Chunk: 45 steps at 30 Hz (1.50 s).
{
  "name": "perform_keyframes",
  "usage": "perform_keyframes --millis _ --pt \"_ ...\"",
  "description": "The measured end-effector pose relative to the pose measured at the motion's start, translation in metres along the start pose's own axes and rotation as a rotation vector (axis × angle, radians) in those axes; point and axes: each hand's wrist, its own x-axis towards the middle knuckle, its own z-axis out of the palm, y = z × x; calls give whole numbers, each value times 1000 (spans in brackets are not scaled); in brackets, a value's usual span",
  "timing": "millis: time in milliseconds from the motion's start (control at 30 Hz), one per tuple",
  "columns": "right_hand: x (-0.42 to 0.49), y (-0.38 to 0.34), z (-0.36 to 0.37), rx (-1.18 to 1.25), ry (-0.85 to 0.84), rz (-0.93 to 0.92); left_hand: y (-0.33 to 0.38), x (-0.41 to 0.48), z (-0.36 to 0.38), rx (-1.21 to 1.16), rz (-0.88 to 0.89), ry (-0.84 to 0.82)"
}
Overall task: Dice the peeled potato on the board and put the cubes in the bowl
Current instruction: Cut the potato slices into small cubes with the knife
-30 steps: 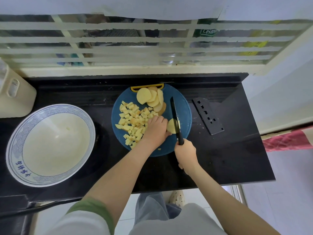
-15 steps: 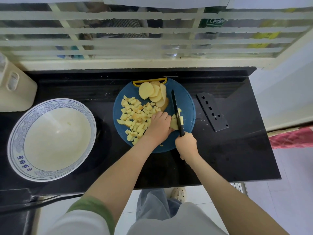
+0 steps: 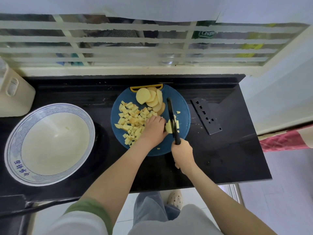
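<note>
The right hand (image 3: 183, 154) grips the black knife (image 3: 171, 114), its blade down through a yellow potato piece (image 3: 168, 128) which the left hand (image 3: 154, 130), fingers curled, pins to the round blue plastic board (image 3: 182, 103); roughly half done, I judge — a heap of yellow cubes (image 3: 131, 122) awaits transfer; several round potato slices (image 3: 149, 98) lie uncut beyond (the white blue-rimmed ceramic bowl (image 3: 12, 150) holds practically nothing).

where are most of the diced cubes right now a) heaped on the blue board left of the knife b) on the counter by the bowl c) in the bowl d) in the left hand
a: the cubes lie heaped on the blue board, left of the knife that the right hand grips; the bowl holds no heap.
</note>
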Motion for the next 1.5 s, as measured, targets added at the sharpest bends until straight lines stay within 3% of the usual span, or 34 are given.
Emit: perform_keyframes --millis 333,567,800,1100,1200,1500 --pt "9 3 2 -222 -6 -22 -5 1 2 49 167 86" --pt "24 -5 11 -151 27 -5 -6 -3 3 82 207 122" --pt "20 2 10 64 4 8 -1 -10 1 153 147 125" --pt "8 -7 -5 9 -20 -54 1 -8 -15 298 71 145" --pt "7 -12 -8 18 -22 -49 1 -2 -13 312 124 32" --pt "5 -18 -14 23 -14 -48 -3 9 -22 97 -2 -10"
